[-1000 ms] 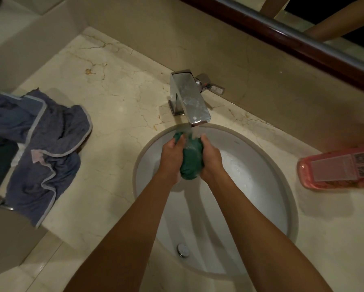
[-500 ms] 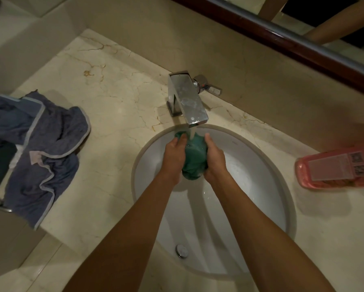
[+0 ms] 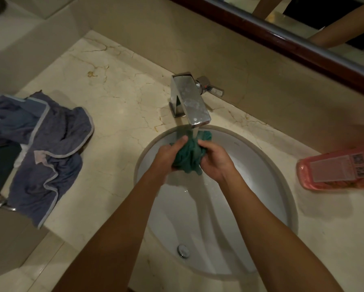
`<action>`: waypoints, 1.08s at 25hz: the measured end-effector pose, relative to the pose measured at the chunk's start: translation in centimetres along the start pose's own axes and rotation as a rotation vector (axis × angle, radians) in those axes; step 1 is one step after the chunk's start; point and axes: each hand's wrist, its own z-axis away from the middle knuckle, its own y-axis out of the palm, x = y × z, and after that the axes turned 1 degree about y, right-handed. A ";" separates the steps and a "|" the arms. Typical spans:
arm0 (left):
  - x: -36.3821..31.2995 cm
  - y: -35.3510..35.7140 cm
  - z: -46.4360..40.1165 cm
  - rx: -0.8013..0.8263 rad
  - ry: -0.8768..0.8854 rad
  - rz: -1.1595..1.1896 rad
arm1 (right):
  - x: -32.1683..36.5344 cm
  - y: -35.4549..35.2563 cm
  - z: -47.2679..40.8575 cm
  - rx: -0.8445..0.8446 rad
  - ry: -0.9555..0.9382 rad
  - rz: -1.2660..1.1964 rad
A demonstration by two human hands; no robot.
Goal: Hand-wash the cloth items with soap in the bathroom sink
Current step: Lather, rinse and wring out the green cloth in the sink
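Gripping the bunched green cloth (image 3: 188, 155) between your left hand (image 3: 166, 155) and right hand (image 3: 216, 160), you are holding it upright directly beneath the faucet (image 3: 190, 102) spout.

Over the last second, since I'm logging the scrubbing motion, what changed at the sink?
The green cloth has loosened from a tight wad; an end now spreads under the faucet. Left hand and right hand still grip it. Blue garment and pink bottle unmoved.

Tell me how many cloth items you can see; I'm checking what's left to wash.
2 for certain: a green cloth gripped by both hands under the faucet, and a blue garment on the counter's left. Something dark beneath it may be more.
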 end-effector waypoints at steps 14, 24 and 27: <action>0.6 -0.1 -0.1 -0.097 0.182 0.147 | -0.1 0.4 0.0 -0.315 -0.034 0.105; 0.1 1.0 -0.3 -0.135 0.167 0.145 | -1.2 0.8 -1.2 -0.485 -0.117 0.293; 0.3 1.4 -0.3 -0.116 0.158 0.153 | -1.5 1.0 -1.5 -0.491 -0.122 0.265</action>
